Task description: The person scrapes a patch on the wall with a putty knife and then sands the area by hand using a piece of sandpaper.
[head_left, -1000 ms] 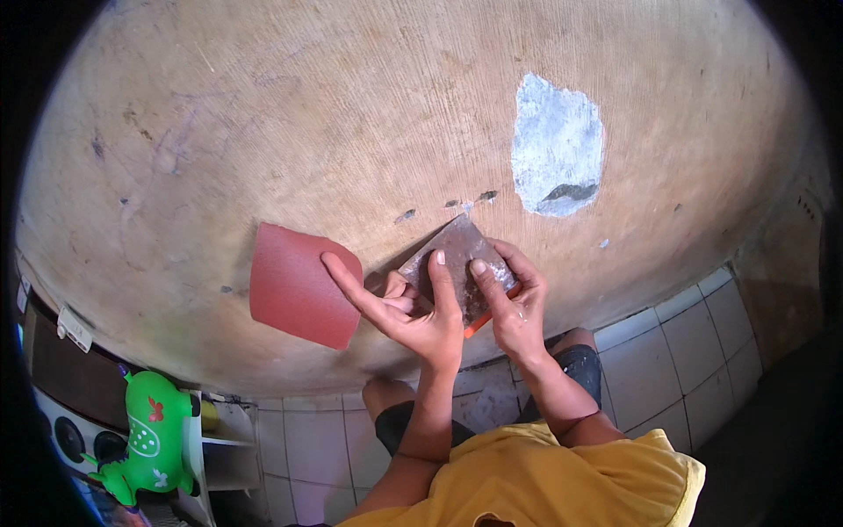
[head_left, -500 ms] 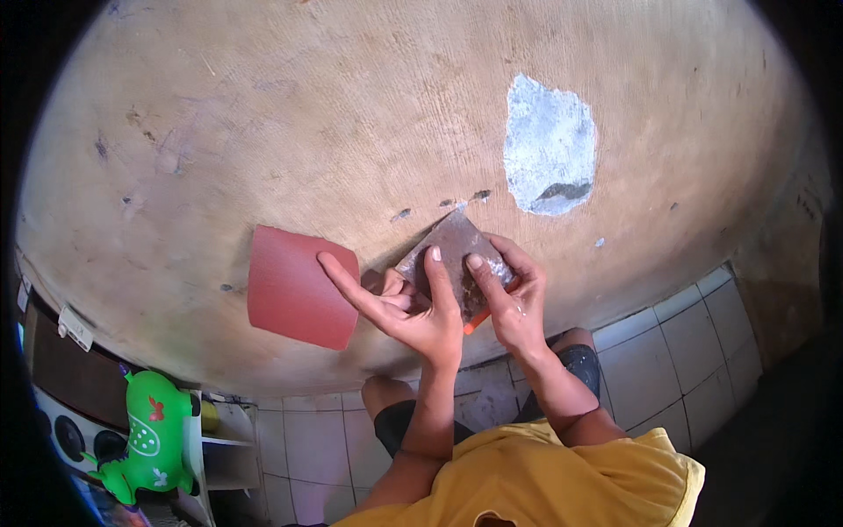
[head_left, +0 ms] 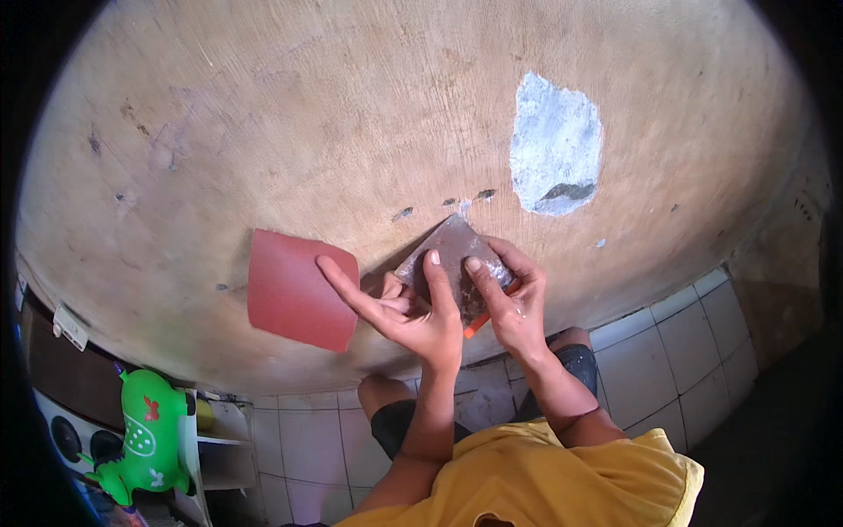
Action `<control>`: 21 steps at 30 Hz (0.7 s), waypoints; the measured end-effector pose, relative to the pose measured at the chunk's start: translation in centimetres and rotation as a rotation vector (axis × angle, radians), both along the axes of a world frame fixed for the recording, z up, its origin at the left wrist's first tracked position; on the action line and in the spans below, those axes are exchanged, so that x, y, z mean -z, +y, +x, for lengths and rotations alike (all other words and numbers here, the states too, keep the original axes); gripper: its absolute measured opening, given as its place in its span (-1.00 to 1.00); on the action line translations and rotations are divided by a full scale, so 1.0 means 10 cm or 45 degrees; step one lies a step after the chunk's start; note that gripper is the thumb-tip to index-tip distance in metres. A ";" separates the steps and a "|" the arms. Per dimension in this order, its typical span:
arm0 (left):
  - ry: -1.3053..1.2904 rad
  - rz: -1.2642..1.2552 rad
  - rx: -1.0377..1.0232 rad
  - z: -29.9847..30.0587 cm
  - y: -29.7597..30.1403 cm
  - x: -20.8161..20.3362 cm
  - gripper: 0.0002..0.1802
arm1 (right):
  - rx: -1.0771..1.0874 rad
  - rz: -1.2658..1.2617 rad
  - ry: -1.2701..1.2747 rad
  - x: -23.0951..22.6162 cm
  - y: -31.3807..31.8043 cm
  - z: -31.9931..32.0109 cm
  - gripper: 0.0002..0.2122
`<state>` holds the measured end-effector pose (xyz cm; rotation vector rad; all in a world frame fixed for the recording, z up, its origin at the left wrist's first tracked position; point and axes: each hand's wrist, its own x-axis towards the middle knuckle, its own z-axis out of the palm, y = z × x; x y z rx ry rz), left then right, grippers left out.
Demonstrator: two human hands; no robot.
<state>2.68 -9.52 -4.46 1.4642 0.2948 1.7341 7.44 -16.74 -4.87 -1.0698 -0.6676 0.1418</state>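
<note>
In front of the wall, a flat, roughly square metal scraper point(head_left: 452, 250), stained brown with whitish smears, is held between my hands, one corner pointing up. Along its lower right edge runs an orange strip point(head_left: 477, 326). My right hand point(head_left: 514, 307) grips that side, thumb on the plate's face and fingers behind. The thumb of my left hand point(head_left: 421, 321) presses on the same face, while its other fingers partly pass behind. A curved, dull red sheet that looks like sandpaper point(head_left: 299, 290) sits in my left hand, the extended index finger lying across its front.
The tan wall point(head_left: 351, 114) bears a pale bare patch point(head_left: 555, 145) and several small chips. At lower left, a green animal-shaped toy point(head_left: 151, 430) stands by a white shelf point(head_left: 224, 439). White floor tiles point(head_left: 672, 356) lie below, around my legs.
My view has shifted very slightly, so the wall patch appears a little further right. Both hands keep the same hold on the scraper and the red sandpaper.
</note>
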 end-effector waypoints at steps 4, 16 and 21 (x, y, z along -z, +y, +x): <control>0.076 0.071 -0.038 -0.03 0.00 -0.05 -0.04 | 0.017 0.015 0.104 -0.05 -0.03 -0.09 -0.78; 0.060 0.083 -0.059 -0.01 0.03 -0.10 -0.02 | 0.023 0.005 0.074 -0.08 0.00 -0.04 -0.79; 0.068 0.141 -0.128 0.00 0.01 -0.13 -0.01 | 0.007 0.034 0.142 -0.06 -0.03 -0.06 -0.79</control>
